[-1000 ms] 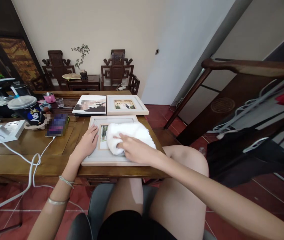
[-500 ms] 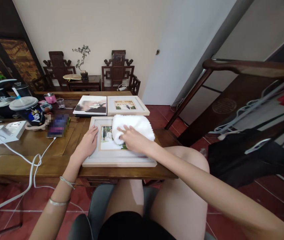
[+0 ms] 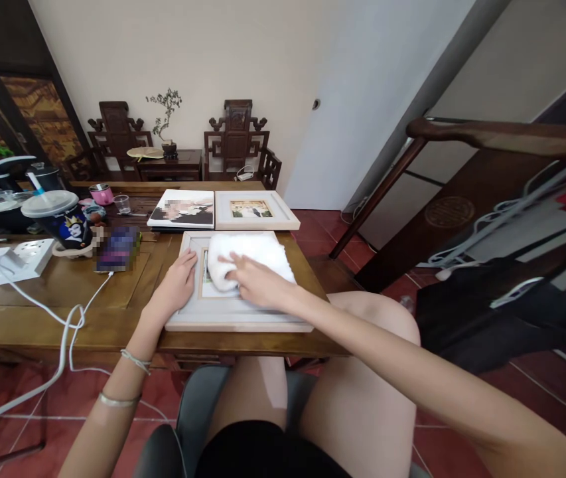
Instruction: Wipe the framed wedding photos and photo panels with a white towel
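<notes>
right hand [image 3: 257, 284] flat on towel [image 3: 247, 255]; left hand [image 3: 176, 285] flat on frame [image 3: 233, 318].

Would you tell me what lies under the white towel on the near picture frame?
Under the white towel lies the near picture frame, pressed by the right hand. A strip of photo shows at its left; the rest is covered.
</notes>
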Tool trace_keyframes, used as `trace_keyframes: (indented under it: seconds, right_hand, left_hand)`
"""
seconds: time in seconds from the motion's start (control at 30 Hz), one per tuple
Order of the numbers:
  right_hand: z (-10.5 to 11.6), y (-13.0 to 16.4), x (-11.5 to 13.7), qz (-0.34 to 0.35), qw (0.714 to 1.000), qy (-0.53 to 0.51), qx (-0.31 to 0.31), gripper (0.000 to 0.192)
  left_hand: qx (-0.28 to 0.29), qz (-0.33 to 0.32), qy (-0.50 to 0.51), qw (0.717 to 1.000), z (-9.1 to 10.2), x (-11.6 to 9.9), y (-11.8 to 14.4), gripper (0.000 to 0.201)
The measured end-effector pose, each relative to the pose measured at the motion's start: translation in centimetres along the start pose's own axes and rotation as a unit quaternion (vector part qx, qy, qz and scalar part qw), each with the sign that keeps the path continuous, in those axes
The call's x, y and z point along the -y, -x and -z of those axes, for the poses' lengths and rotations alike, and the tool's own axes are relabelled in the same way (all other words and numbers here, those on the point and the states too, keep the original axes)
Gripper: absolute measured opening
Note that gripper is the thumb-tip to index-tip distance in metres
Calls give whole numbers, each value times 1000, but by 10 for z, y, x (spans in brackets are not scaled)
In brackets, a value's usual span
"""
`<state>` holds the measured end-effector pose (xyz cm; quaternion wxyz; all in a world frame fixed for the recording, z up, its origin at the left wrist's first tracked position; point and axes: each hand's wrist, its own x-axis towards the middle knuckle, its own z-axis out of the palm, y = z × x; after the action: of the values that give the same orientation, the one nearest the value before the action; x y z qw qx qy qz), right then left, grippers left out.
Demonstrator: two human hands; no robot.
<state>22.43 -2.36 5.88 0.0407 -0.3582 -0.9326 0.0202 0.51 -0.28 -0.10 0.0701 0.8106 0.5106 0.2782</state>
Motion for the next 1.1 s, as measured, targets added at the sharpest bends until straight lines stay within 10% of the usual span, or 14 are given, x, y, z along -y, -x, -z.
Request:
trace_keyframes:
  seconds: [0.23, 0.67, 1.1]
  right_hand:
    - [-12, -50, -49, -50, 992, 106, -39, 46]
    - [54, 37, 38, 43, 980, -53, 185, 37]
    - [-10, -74, -21, -41, 995, 88, -27, 48]
  left_hand:
    - [-1, -2, -2, 1000, 1, 0, 0, 46]
    - [-13, -12, -15, 1000, -1, 3, 1, 45]
    - [-69, 7, 37, 997, 0, 1, -1, 44]
